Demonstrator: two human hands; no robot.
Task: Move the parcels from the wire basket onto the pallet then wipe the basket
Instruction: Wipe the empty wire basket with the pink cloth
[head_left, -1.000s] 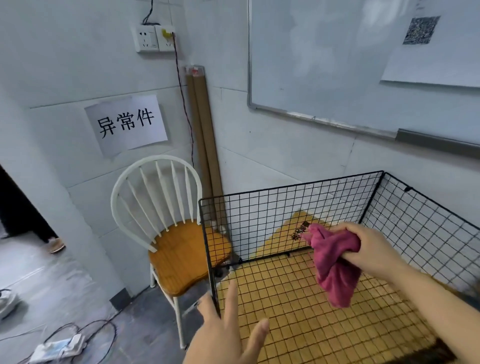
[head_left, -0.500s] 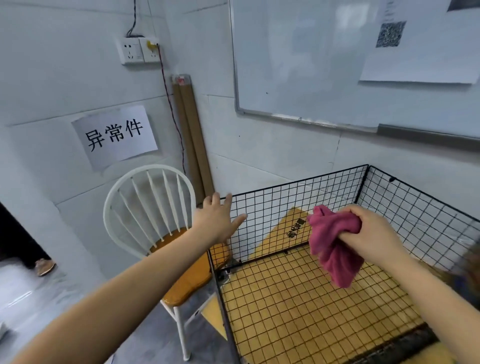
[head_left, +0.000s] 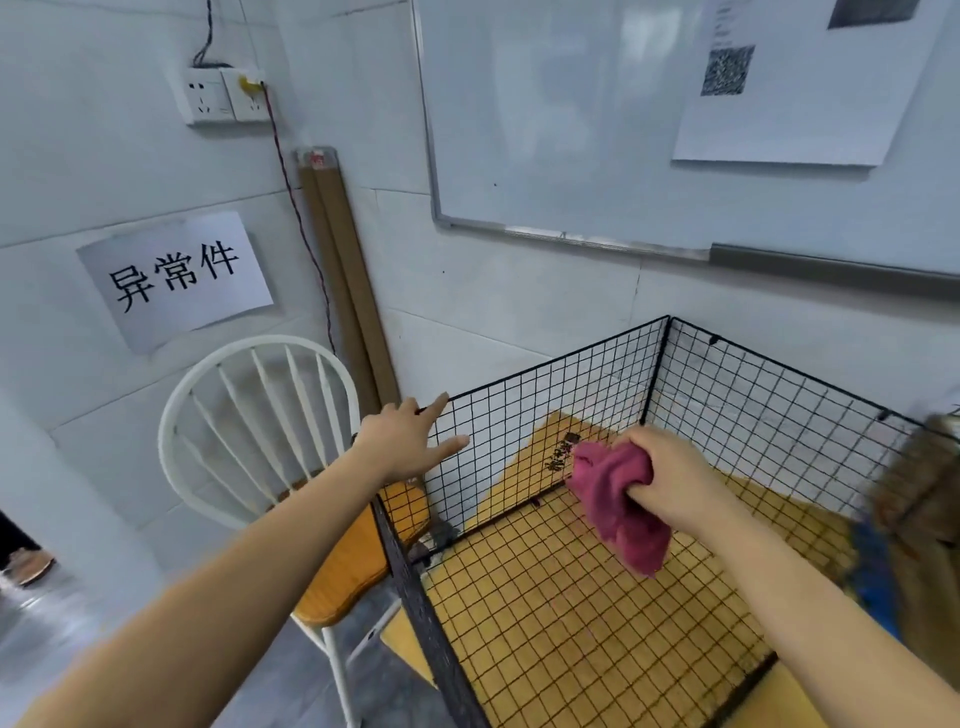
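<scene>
The black wire basket (head_left: 550, 395) stands in the room's corner with no parcels inside; yellow flooring shows through its mesh bottom. My left hand (head_left: 410, 439) reaches out with straight fingers to the top corner of the basket's far-left panel, fingertips at the rim wire. My right hand (head_left: 670, 475) grips a bunched magenta cloth (head_left: 618, 499) above the basket's inside, close to the back panel; the cloth's tail hangs down. The pallet is outside the view.
A white spindle-back chair (head_left: 260, 431) with a wooden seat stands left of the basket, touching its corner. Two cardboard tubes (head_left: 343, 270) lean in the wall corner. A whiteboard (head_left: 571, 130) hangs above. A blurred brown and blue object (head_left: 914, 530) sits at the right edge.
My left hand rose from low in front of the basket and reached up to its top-left corner. My right hand with the cloth stayed over the basket. The view tilted slightly upward.
</scene>
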